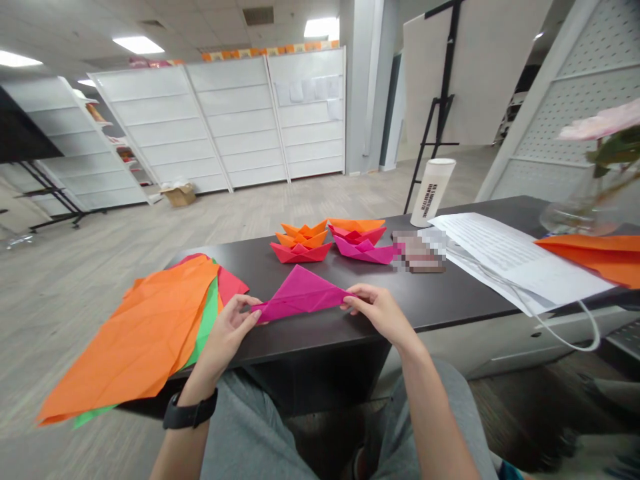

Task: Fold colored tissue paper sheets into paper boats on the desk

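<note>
A magenta sheet of folded paper (pixel 303 293) stretches between my two hands just above the front part of the dark table. It has a triangular peak at the top and a folded band along its lower edge. My left hand (pixel 234 327) pinches its left end between thumb and fingers. On the opposite end, my right hand (pixel 373 305) grips the corner the same way. Behind the paper stand several folded paper boats in two rows, among them an orange boat (pixel 303 235), a red boat (pixel 301 253) and a magenta boat (pixel 364 251).
Orange, green and red paper sheets (pixel 145 327) lie stacked at the table's left, overhanging its edge. To the right are a white cup (pixel 433 192), a pixelated object (pixel 423 251), printed pages (pixel 520 260), a white cable (pixel 565 339), orange paper (pixel 597 257) and a glass vase (pixel 575 213).
</note>
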Available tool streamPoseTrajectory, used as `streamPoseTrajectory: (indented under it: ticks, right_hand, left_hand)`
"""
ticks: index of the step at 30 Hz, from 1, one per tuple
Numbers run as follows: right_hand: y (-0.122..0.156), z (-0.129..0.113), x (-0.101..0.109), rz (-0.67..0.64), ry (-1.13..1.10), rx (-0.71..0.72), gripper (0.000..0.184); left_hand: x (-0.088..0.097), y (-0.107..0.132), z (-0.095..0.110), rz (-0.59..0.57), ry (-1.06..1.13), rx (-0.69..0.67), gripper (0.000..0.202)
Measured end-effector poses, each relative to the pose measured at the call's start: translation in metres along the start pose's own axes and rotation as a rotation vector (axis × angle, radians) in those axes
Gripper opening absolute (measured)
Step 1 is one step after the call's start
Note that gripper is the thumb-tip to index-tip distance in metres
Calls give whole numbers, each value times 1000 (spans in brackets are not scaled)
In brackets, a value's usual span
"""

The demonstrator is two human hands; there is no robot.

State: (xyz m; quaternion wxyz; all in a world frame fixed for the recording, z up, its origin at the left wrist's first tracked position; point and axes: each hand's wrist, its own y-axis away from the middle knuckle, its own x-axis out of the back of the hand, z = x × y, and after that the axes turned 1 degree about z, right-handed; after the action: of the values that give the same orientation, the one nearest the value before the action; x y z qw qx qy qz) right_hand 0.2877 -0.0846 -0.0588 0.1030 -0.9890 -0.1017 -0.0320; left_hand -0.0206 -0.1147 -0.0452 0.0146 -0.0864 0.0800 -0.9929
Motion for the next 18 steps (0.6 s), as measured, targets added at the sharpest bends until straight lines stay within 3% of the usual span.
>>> streamPoseTrajectory:
  ticks: [4, 9, 15, 18]
  right_hand:
    - [-2, 5, 1, 19, -13, -6, 24]
    - [-3, 5, 1, 42, -22, -16, 25]
    - [-2, 3, 0, 32, -20, -23, 25]
    - [-2, 2, 0, 22, -27, -31, 24]
  left_hand:
    - [0, -3, -1, 31, 98, -19, 34]
    - [1, -1, 2, -55, 9, 10, 31]
    - [2, -3, -1, -79, -71, -77, 26]
    - [2, -5, -1, -96, -74, -11, 26]
